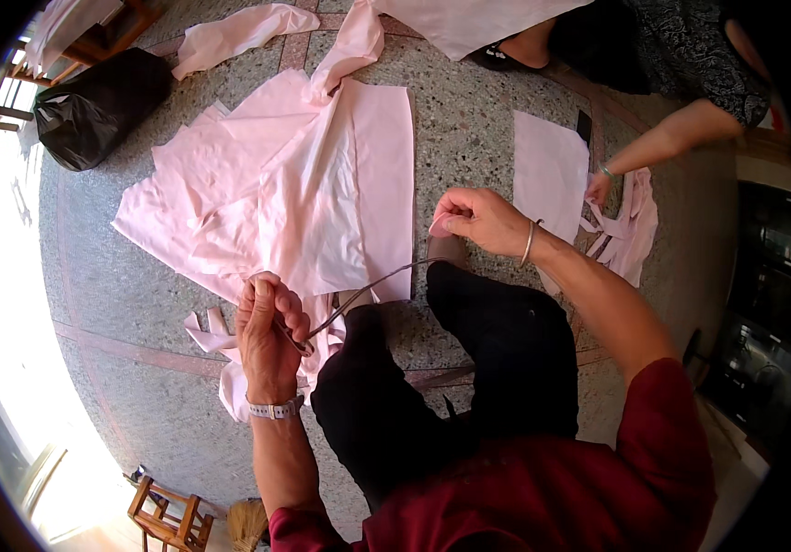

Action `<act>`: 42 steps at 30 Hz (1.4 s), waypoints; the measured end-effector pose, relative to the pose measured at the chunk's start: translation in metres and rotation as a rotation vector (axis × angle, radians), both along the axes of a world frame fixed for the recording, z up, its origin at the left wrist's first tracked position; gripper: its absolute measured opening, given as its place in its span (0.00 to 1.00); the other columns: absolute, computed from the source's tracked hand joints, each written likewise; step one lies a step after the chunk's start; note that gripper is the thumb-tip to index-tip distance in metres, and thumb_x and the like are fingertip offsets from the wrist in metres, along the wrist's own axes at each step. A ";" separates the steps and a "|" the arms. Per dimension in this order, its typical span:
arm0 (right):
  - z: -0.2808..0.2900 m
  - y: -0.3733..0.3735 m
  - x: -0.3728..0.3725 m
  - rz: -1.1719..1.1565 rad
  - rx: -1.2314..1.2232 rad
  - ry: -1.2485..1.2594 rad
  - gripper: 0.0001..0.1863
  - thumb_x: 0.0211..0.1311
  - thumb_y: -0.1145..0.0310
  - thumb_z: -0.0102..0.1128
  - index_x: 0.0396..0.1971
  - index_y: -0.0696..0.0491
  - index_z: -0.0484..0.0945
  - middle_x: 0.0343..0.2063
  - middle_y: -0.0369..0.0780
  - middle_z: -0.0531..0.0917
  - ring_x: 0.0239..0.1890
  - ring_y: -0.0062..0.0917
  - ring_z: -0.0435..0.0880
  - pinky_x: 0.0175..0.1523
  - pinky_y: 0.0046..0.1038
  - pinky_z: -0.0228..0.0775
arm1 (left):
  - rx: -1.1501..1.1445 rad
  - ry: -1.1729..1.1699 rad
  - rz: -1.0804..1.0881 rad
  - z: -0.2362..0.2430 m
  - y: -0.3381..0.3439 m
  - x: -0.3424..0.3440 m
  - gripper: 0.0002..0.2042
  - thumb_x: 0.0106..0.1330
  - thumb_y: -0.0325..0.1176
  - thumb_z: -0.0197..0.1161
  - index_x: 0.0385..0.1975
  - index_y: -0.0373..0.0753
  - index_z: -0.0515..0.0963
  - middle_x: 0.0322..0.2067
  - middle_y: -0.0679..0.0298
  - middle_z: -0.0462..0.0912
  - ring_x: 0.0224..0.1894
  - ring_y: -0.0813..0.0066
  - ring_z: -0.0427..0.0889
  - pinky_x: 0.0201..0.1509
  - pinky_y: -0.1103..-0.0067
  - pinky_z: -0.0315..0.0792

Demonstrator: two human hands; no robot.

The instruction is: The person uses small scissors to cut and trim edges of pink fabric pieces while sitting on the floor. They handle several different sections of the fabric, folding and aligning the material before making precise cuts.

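Observation:
My left hand (pixel 269 317) is closed around a thin dark cord (pixel 356 296), which bends in a small loop below the fingers. From there the cord arcs rightward to just above my right knee, where its far end is hard to make out. Higher up, my right hand (pixel 481 221) pinches a small pink fabric piece (pixel 440 224) between thumb and fingers. Beneath and beyond my hands a large crumpled pink cloth (pixel 257 179) lies spread on the floor. Pink fabric strips (pixel 214 334) lie beside my left wrist.
At the right, another person's hand (pixel 600 188) touches pink scraps (pixel 633 221) beside a flat pink sheet (pixel 549 161). A black plastic bag (pixel 101 106) sits far left. A wooden stool (pixel 171 515) and a broom head (pixel 247 524) stand near left. More pink cloth (pixel 244 35) lies at the back.

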State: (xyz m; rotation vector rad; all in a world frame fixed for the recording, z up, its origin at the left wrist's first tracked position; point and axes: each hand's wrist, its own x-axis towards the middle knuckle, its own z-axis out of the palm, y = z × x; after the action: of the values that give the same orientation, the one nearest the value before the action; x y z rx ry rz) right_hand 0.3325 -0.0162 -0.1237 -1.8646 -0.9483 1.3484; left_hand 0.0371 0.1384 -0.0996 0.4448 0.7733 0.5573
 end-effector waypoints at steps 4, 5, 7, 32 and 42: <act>-0.100 0.017 0.044 0.053 -0.250 -0.138 0.07 0.55 0.72 0.60 0.32 0.57 0.81 0.29 0.40 0.84 0.33 0.23 0.82 0.38 0.27 0.74 | -0.042 0.331 -0.148 -0.081 0.014 0.006 0.09 0.72 0.38 0.57 0.42 0.39 0.74 0.21 0.71 0.69 0.16 0.85 0.63 0.15 0.87 0.56; -0.122 0.020 0.054 0.039 -0.308 -0.188 0.08 0.52 0.71 0.60 0.31 0.57 0.82 0.29 0.41 0.84 0.33 0.26 0.83 0.38 0.29 0.75 | -0.016 0.417 -0.208 -0.097 0.014 0.009 0.10 0.72 0.38 0.57 0.43 0.39 0.73 0.20 0.72 0.68 0.15 0.86 0.62 0.13 0.87 0.55; -0.167 0.031 0.069 -0.003 -0.344 -0.277 0.08 0.52 0.71 0.60 0.31 0.56 0.82 0.29 0.42 0.84 0.33 0.27 0.83 0.39 0.30 0.75 | 0.023 0.519 -0.325 -0.131 0.011 0.015 0.11 0.71 0.39 0.58 0.45 0.39 0.72 0.18 0.72 0.67 0.13 0.87 0.60 0.11 0.87 0.52; -0.282 -0.003 0.161 -0.408 -0.454 -0.266 0.10 0.59 0.70 0.62 0.36 0.61 0.81 0.30 0.38 0.82 0.30 0.18 0.80 0.33 0.21 0.75 | 0.817 0.856 -0.860 -0.273 -0.010 0.059 0.08 0.65 0.32 0.57 0.35 0.35 0.79 0.30 0.51 0.81 0.32 0.51 0.81 0.36 0.65 0.73; -0.248 -0.063 0.189 -0.305 -0.633 -0.497 0.12 0.55 0.67 0.63 0.36 0.59 0.81 0.31 0.42 0.82 0.31 0.29 0.81 0.37 0.27 0.76 | 0.943 0.913 -0.800 -0.270 0.006 0.062 0.06 0.64 0.30 0.58 0.36 0.35 0.79 0.30 0.52 0.80 0.35 0.50 0.80 0.39 0.63 0.73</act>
State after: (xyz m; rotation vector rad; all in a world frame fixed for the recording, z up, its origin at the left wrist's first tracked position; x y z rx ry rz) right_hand 0.5213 -0.0793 -0.3712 -2.7814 -0.4320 1.0848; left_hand 0.0990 0.1445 -0.3700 1.8695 1.0572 -0.1269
